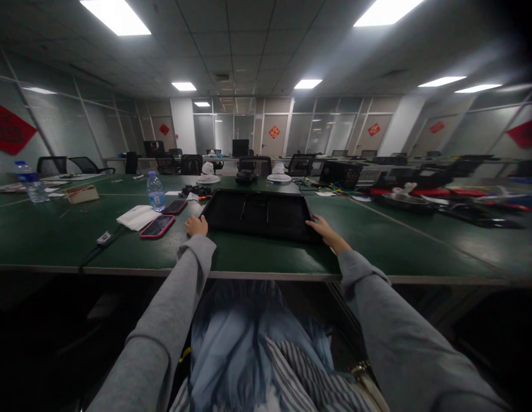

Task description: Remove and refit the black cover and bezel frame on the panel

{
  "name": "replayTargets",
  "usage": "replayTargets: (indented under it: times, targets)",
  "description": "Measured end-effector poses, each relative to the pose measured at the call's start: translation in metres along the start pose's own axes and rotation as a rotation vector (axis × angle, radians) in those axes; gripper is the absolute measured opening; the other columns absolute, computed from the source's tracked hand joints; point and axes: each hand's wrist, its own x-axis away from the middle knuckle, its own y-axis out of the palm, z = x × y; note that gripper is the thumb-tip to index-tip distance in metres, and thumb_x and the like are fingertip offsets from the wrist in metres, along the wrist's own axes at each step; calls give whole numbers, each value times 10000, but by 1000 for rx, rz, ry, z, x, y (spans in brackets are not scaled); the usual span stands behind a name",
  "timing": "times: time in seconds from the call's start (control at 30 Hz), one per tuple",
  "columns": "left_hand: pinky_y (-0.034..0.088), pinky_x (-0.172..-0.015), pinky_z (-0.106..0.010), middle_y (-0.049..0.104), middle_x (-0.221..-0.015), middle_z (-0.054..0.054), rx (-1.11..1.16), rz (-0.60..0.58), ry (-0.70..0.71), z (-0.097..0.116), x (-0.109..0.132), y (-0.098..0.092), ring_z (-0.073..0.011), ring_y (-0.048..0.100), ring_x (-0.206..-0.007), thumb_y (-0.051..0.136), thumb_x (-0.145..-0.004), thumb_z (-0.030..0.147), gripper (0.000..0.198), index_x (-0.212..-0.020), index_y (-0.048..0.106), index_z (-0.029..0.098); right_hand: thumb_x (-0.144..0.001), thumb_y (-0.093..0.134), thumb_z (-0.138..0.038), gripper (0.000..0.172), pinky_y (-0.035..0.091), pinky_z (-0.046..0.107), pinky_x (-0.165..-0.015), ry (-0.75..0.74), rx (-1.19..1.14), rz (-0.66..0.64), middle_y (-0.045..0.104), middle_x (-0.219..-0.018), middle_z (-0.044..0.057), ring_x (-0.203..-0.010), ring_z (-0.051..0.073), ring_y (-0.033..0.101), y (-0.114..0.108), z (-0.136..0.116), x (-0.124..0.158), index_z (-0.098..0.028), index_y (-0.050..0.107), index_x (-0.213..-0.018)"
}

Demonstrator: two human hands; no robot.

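A wide, shallow black tray-like case [274,214] with a raised rim lies on the green tabletop in front of me. Two thin light lines run down its dark inside face. My left hand [197,226] is closed at its left edge, with the fingers curled and partly hidden. At the opposite edge, my right hand [323,230] grips the rim, thumb on top and the other fingers mostly out of sight below.
Left of the case are two pink-edged phones [157,226], white tissues [138,217] and a water bottle [156,191]. Small white fans [279,173] stand behind it. A cable [103,239] hangs over the front edge. Tools and a metal pan [405,199] lie to the right.
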Motion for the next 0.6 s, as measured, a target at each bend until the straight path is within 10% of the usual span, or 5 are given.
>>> replayTargets:
  times: [0.37,0.6]
  targets:
    - [391,-1078,-516,511,-1457,-209,-14,-59,6,1,0,0,-352,412,-1380,405,-979,368,479,-1377,518,126,-703,623,-217,518,572,407,-828,-80,-78,202,708,-952,93,-882,233,671,3,-5,-5,-113,623,-1211]
    - [384,-1086,-499,513,-1450,-214,-18,-67,17,-2,0,2,-343,415,-1383,419,-981,376,481,-1374,525,120,-746,493,-212,591,472,457,-1024,-44,154,607,635,-1211,182,-1121,285,608,-34,8,-3,-82,547,-1320]
